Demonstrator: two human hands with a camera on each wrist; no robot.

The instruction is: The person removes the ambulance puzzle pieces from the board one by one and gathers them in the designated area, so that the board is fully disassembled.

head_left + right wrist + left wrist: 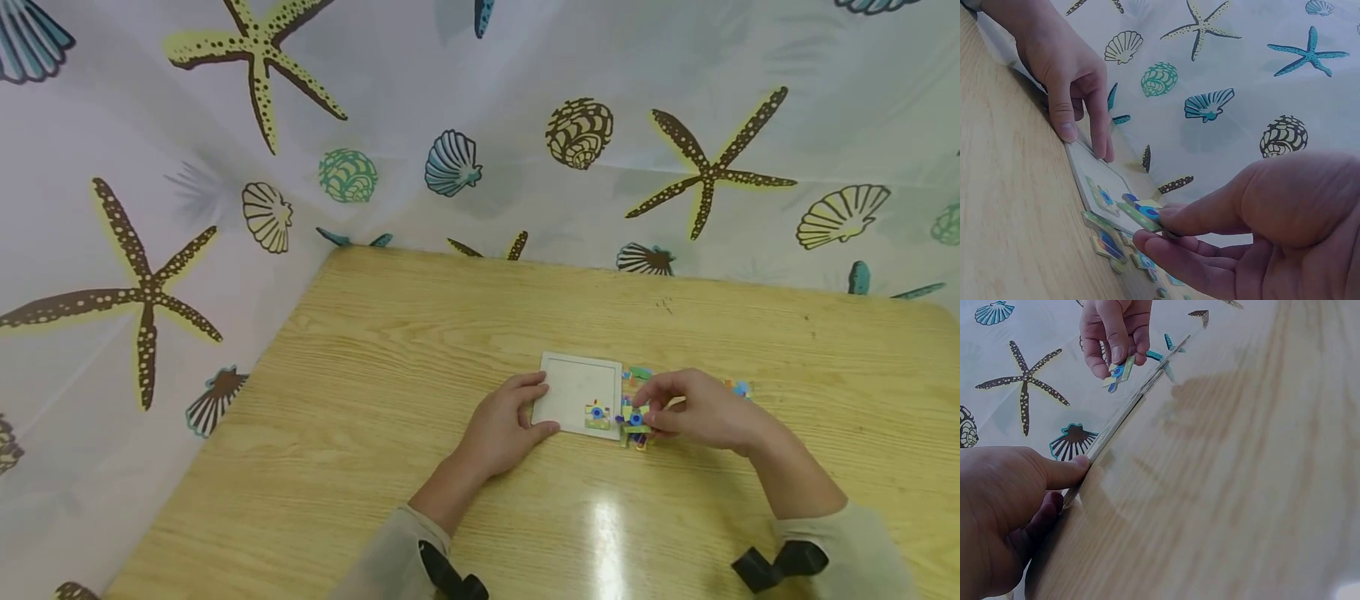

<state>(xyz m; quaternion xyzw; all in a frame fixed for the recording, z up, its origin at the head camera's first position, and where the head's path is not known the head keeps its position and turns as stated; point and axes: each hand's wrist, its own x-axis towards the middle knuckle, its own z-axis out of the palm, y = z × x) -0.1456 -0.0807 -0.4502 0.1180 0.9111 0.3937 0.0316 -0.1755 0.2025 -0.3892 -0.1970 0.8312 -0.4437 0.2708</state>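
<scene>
A pale square puzzle tray [570,381] lies on the wooden table, with one jigsaw piece [597,414] in its near right corner. My left hand [498,425] grips the tray's left side, thumb on the near edge and fingers along the left edge. Just off the tray's right edge, my right hand [705,410] pinches a puzzle piece [1147,210] between thumb and fingers. That piece carries a blue round print on yellow and green, and is held above other loose pieces [1109,242]. The right palm hides part of the pile in the head view.
More loose pieces [741,388] show beyond my right hand. The wooden table [360,375] stretches to a white curtain [510,100] printed with shells and starfish, which hangs along its back and left side.
</scene>
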